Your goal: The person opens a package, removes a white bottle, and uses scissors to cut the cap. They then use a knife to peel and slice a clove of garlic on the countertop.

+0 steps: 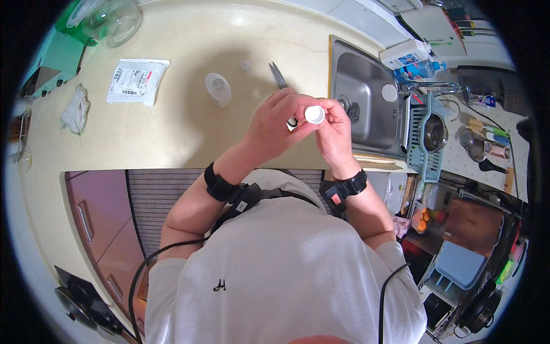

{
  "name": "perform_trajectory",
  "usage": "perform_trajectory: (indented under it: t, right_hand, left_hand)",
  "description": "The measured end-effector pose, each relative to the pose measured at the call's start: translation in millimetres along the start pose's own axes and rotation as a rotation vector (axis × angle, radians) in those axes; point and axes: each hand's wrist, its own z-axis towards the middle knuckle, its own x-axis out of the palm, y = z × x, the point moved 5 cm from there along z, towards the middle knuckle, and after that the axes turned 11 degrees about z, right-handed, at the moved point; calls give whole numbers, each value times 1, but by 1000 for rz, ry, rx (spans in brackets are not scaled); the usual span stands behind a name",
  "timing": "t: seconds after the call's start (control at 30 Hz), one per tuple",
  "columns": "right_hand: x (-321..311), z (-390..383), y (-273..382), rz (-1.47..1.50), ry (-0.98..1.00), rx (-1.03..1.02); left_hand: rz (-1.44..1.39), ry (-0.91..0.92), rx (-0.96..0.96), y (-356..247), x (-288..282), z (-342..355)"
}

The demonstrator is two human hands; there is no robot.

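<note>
Both my hands are raised together over the counter's front edge, left of the sink. A white round cap (314, 114), its hollow opening facing up, sits between the fingers of my left hand (275, 119) and my right hand (335, 131). Both hands are closed on it. Under the left fingers a bit of something white with a dark mark shows; the rest is hidden. On the counter to the left stands a white oval bottle (218, 90), beside a small white round piece (246, 65). Scissors (277, 74) lie just beyond my hands, their handles hidden.
A white printed packet (136, 83) and a crumpled cloth (75, 111) lie on the left of the counter (189, 34). Clear containers (120, 26) stand at the far left. The steel sink (366, 74) and a blue dish rack (427, 132) are at right.
</note>
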Motion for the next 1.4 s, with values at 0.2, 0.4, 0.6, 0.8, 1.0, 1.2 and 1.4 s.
perform_trajectory:
  t: [0.2,0.4,0.6,0.8,1.0,1.2,1.4]
  right_hand:
    - [-1,0,-1,-12,1,-1]
    - [-4,-1,-3,-32,-30,3]
    - [-6,-2,-4,-34,-28,12]
    - [-6,-1,-8,-22,-48,12]
    - [-10,-3,-16,-165,-62,92]
    - [-22,-15,-34,-562,1,284]
    - [-6,-19,-44,-998,217,37]
  left_hand:
    - [-11,-2,-10,0,1,-2]
    - [2,-6,-11,2,2,-4]
    - [-9,-13,-10,4,3,-4]
    - [9,-15,-15,6,3,-4]
    - [-102,88,-234,25,4,-19]
    - [-4,342,-370,55,9,-60]
    - [278,430,-155,74,22,-92]
